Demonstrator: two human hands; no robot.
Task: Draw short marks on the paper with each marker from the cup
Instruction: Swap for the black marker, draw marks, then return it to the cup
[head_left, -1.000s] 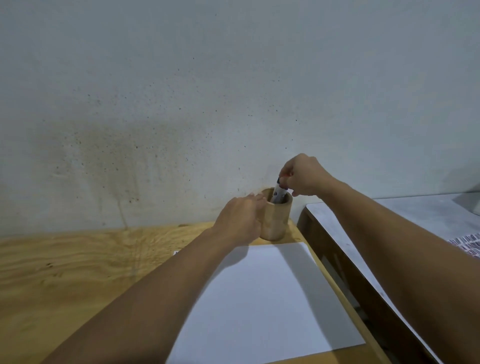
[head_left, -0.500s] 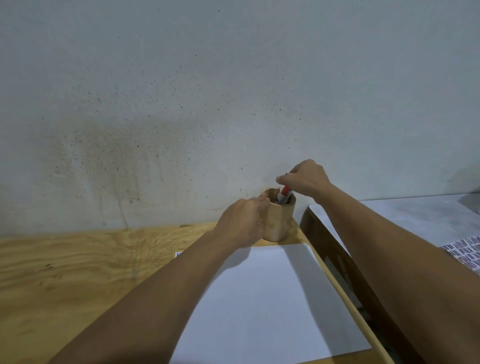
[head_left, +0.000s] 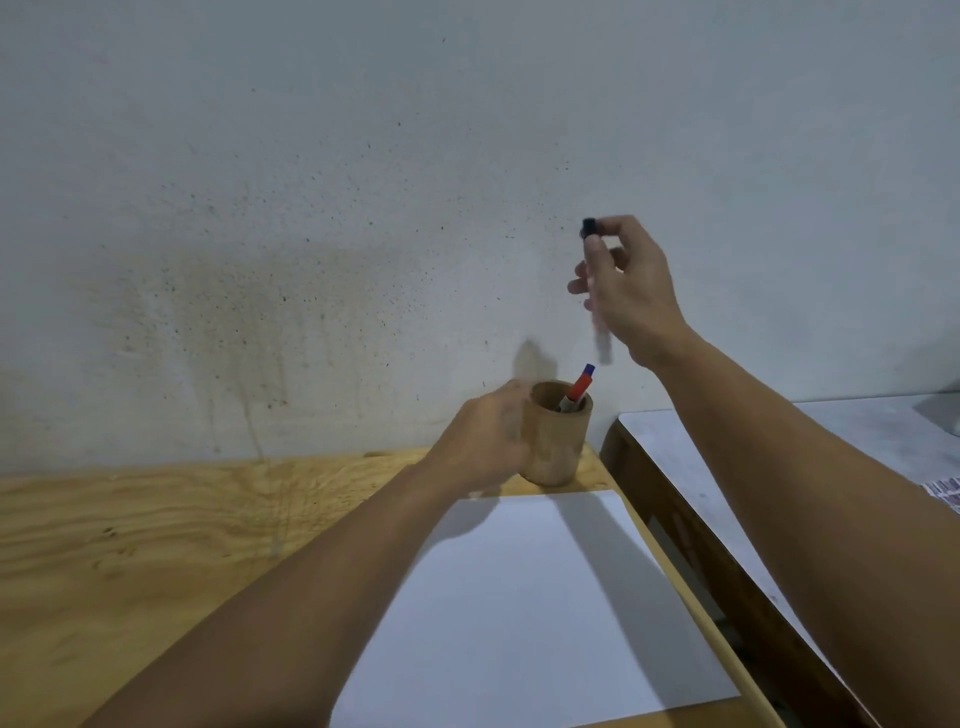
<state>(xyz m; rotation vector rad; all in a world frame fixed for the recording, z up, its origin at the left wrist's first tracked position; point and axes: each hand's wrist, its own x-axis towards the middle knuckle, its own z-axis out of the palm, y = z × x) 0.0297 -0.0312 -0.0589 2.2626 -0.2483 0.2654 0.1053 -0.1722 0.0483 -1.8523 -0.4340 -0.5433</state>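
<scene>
A round wooden cup (head_left: 557, 447) stands at the back of the plywood table, close to the wall. My left hand (head_left: 480, 441) wraps around the cup's left side. A red marker with a blue end (head_left: 579, 388) leans out of the cup; other markers inside are hard to make out. My right hand (head_left: 626, 291) is raised well above the cup and pinches a pale marker with a black cap (head_left: 595, 283), held nearly upright and blurred. A blank white sheet of paper (head_left: 540, 613) lies on the table in front of the cup.
The plywood table (head_left: 156, 561) runs along a stained pale wall. To the right, across a narrow gap, stands a second table with a grey top (head_left: 779, 452) and dark wooden frame. A printed patterned sheet (head_left: 943, 491) lies at its right edge.
My right hand has risen from the cup's mouth, lifting the black-capped marker clear of it. The left hand has stayed on the cup. The camera view has tilted a little.
</scene>
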